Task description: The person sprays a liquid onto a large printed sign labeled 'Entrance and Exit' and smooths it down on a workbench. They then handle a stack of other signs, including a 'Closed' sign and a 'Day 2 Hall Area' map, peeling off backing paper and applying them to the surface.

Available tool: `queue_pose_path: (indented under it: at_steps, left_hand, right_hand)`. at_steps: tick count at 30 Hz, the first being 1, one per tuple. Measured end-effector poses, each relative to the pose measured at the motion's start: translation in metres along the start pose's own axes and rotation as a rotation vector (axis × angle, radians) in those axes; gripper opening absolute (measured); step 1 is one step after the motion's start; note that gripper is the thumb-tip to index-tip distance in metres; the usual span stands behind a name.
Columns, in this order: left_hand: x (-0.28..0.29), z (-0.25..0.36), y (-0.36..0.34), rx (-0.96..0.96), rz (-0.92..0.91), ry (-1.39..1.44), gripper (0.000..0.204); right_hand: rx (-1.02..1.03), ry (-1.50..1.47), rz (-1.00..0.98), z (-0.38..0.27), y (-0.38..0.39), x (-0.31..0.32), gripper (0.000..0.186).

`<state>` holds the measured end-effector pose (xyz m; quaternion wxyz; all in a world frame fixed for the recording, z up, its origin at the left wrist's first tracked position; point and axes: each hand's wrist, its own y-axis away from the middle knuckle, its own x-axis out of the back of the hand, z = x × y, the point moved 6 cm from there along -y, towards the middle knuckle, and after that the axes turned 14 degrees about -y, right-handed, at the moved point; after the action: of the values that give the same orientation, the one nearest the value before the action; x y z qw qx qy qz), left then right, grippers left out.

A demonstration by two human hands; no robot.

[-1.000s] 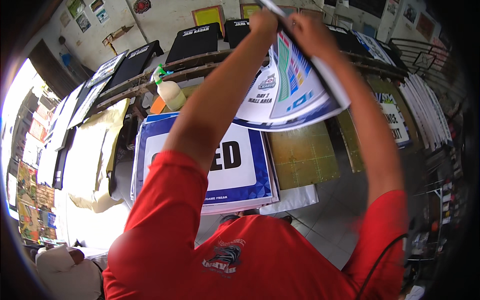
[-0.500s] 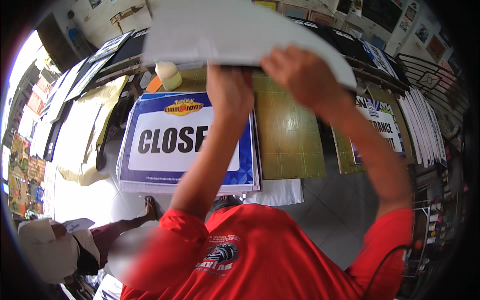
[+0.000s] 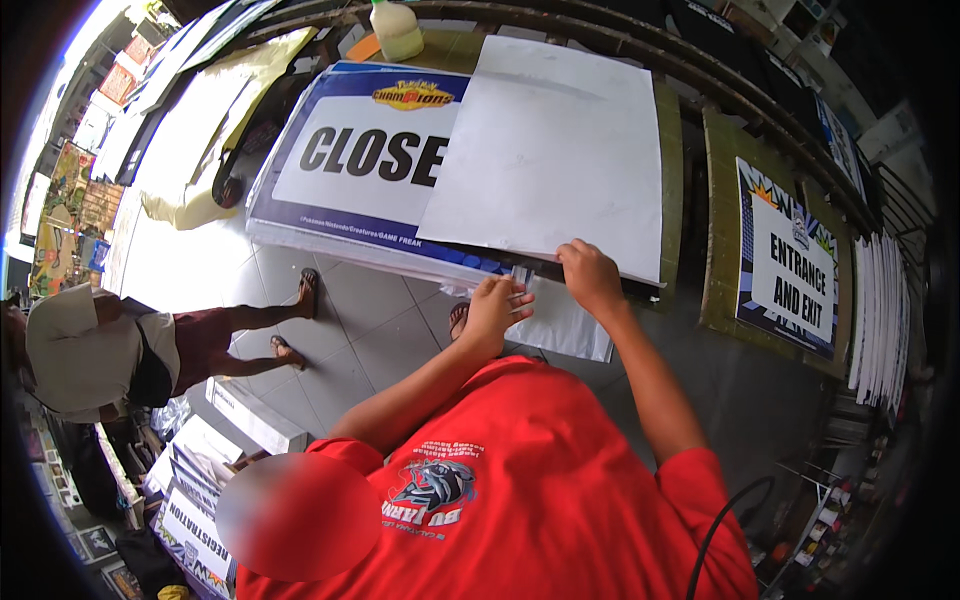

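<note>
Basically, white sheet (image 3: pixel 555 150) is laid plain side up, partly over the green mat (image 3: pixel 673 150), partly over the blue-bordered sign pile (image 3: pixel 345 195); laying-down looks mostly done, squaring-up prob. not yet, as it sits askew to the pile; R hand (image 3: pixel 590 278) pinches its near edge; L hand (image 3: pixel 490 312) half-curled by pile's near corner, can't tell if gripping anything.

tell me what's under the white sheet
Under the white sheet is the right part of the blue-bordered sign. A green mat shows past its right edge. Its underside and whatever lies beneath its middle are covered.
</note>
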<state>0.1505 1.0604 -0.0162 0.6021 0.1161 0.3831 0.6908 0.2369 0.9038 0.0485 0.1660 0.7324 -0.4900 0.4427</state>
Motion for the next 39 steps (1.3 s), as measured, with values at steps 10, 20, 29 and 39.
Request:
queue_pose_path:
  at_steps: [10,20,29,39]
  left_hand:
    - [-0.027,0.01,0.012,-1.056,0.098,-1.854,0.087]
    - [-0.023,0.007,0.009,-1.028,0.106,-1.972,0.09]
    - [-0.021,0.009,0.009,-1.06,0.129,-1.914,0.091]
    - [-0.014,0.002,0.001,-1.076,0.102,-1.919,0.074]
  right_hand:
    - [-0.099,-0.076,-0.083,0.01,-0.009,0.0,0.016]
    - [-0.189,-0.072,-0.216,0.022,-0.023,-0.006,0.017]
    - [-0.181,-0.074,-0.274,0.02,-0.041,-0.009,0.017]
    - [0.305,0.077,-0.159,-0.06,-0.062,-0.069,0.011]
